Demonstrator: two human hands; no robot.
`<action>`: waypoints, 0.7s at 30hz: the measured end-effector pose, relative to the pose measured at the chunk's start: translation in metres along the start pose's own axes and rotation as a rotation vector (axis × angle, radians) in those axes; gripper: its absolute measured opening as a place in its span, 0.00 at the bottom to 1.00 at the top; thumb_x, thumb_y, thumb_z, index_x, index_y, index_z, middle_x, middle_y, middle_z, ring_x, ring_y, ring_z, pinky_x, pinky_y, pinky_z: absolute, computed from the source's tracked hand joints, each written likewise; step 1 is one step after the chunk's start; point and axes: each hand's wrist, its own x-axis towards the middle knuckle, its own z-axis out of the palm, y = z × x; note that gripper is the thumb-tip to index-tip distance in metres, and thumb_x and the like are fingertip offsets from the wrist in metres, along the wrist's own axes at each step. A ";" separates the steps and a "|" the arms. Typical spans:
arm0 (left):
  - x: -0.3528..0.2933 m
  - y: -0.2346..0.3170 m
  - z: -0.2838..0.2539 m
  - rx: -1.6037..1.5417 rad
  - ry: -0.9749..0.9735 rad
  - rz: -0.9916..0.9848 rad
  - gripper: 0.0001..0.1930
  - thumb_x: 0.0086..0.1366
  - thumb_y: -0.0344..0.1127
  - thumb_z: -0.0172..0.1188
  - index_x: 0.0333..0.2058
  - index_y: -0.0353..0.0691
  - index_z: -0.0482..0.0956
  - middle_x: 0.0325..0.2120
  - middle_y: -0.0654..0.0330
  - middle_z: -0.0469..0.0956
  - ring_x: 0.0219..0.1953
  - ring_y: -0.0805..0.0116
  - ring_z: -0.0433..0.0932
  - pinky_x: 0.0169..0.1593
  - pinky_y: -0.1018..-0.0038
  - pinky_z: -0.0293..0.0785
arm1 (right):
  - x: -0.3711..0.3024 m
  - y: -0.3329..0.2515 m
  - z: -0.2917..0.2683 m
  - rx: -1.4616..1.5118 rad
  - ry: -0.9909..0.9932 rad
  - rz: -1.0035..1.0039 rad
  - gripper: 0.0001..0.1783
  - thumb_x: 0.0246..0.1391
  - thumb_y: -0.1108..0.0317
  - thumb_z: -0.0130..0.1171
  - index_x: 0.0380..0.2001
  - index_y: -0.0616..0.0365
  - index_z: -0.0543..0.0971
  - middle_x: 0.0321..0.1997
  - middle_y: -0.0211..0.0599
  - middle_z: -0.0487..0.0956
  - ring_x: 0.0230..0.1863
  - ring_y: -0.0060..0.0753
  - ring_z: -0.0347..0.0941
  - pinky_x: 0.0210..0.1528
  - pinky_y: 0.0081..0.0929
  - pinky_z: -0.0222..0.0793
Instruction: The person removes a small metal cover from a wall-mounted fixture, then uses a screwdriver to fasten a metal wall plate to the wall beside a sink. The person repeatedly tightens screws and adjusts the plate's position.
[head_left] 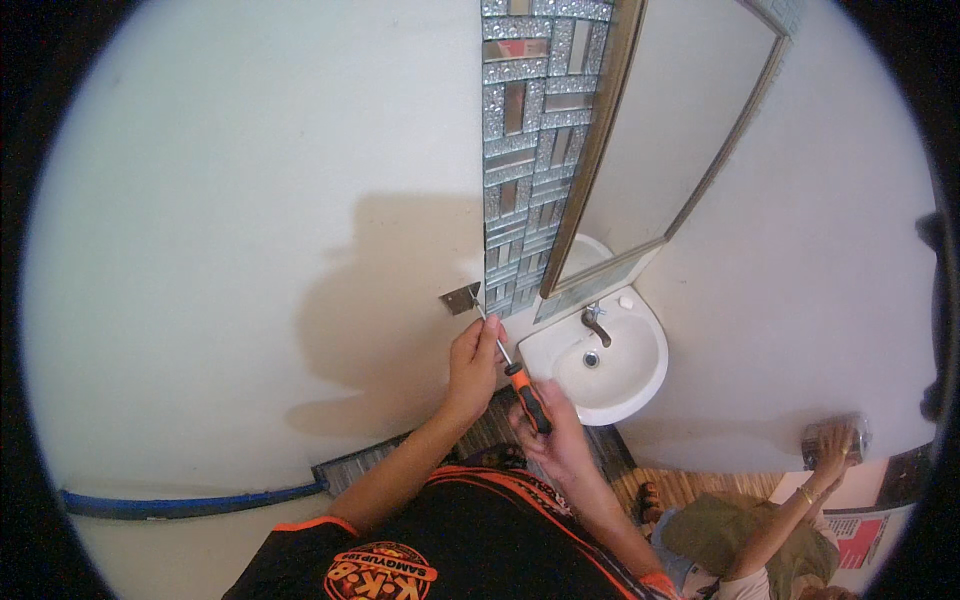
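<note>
An orange and black screwdriver point(528, 396) slants up and left toward the white wall. Its handle is in my right hand point(560, 432), fingers wrapped around the lower part. Higher up, my left hand point(478, 358) pinches the metal shaft between thumb and fingers. The tip reaches a small dark metal plate point(461, 298) on the wall, at the plate's right side beside the tiled strip. Whether the tip sits in a screw is too small to tell.
Right of my hands a white washbasin point(655, 352) with a curved tap point(597, 327) stands below a framed mirror point(690, 110). Glittery mosaic tiles point(515, 150) run up the wall. A blue pipe point(190, 506) lies low at left. At lower right another person's hand point(832, 455) touches a clear container.
</note>
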 end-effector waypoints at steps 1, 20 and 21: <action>0.003 -0.001 0.000 0.002 0.003 0.019 0.21 0.84 0.49 0.49 0.33 0.41 0.76 0.23 0.74 0.64 0.25 0.82 0.59 0.30 0.79 0.57 | -0.002 -0.002 -0.004 -0.033 -0.083 -0.050 0.24 0.73 0.45 0.57 0.46 0.58 0.82 0.27 0.31 0.78 0.13 0.23 0.63 0.15 0.25 0.58; 0.015 -0.008 -0.007 -0.096 0.006 0.027 0.20 0.84 0.52 0.46 0.38 0.44 0.75 0.29 0.72 0.68 0.29 0.83 0.65 0.33 0.80 0.67 | -0.017 -0.006 0.017 -1.161 0.274 -1.152 0.20 0.70 0.55 0.63 0.55 0.57 0.82 0.24 0.35 0.74 0.18 0.29 0.71 0.20 0.27 0.63; 0.015 -0.007 -0.006 -0.064 0.013 0.036 0.20 0.84 0.52 0.46 0.38 0.43 0.75 0.29 0.72 0.69 0.29 0.83 0.66 0.33 0.80 0.67 | -0.016 -0.004 0.019 -0.968 0.249 -1.061 0.19 0.69 0.56 0.65 0.55 0.57 0.82 0.24 0.35 0.74 0.19 0.31 0.72 0.21 0.29 0.65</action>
